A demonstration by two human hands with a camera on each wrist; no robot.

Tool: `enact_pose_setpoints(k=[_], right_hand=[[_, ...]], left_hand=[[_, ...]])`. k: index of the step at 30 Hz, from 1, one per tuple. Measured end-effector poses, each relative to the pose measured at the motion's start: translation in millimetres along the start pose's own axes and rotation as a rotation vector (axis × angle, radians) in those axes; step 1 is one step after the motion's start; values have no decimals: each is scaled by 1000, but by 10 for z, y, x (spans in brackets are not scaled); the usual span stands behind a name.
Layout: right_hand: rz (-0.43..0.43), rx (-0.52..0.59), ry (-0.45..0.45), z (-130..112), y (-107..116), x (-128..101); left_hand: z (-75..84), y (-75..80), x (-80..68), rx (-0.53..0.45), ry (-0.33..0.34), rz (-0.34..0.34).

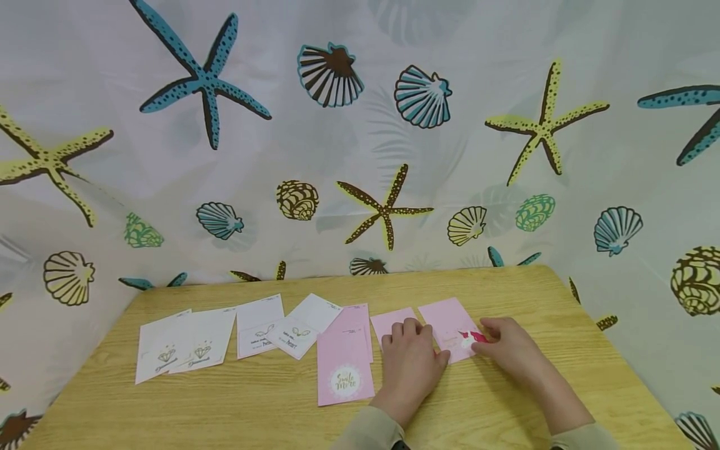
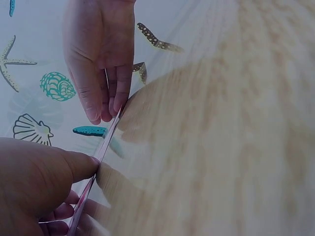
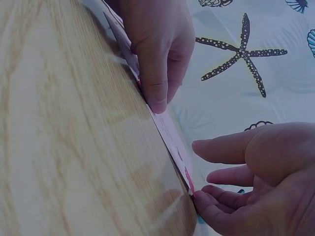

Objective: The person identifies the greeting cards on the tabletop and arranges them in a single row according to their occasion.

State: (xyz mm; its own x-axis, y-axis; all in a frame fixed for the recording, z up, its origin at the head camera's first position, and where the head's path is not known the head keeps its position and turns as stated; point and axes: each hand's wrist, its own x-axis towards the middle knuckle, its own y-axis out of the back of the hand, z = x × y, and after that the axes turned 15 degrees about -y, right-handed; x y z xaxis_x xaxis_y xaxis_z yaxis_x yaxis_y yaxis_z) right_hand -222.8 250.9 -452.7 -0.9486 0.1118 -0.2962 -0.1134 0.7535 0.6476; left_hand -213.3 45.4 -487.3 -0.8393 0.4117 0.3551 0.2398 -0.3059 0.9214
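A pink card with a small unicorn picture [image 1: 448,320] lies flat on the wooden table [image 1: 225,406]. My left hand [image 1: 410,357] rests palm down at its left side. Its fingers lie over a second plain pink card [image 1: 390,321] and its thumb [image 2: 74,164] presses the unicorn card's edge [image 2: 106,142]. My right hand [image 1: 504,344] touches the card's right edge with straight fingertips [image 2: 106,110]. In the right wrist view the lower fingers [image 3: 211,206] meet the card's corner [image 3: 188,184] while the index finger stays off it.
A pink card reading "Smile More" [image 1: 344,375] lies left of my left hand, over another pink card [image 1: 354,319]. Several white cards [image 1: 185,344] [image 1: 259,325] [image 1: 304,325] lie in a row further left. A seashell-print curtain [image 1: 360,125] rises behind the table.
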Motion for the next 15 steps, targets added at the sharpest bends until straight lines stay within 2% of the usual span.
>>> enact_pose_setpoints(k=[8,15], right_hand=[[-49,172,-57,-17,0,-13],[-42,315,-92,0,-1,-8]], left_hand=[[-6,15,2,3,2,-3],[-16,8,2,-25,6,-11]])
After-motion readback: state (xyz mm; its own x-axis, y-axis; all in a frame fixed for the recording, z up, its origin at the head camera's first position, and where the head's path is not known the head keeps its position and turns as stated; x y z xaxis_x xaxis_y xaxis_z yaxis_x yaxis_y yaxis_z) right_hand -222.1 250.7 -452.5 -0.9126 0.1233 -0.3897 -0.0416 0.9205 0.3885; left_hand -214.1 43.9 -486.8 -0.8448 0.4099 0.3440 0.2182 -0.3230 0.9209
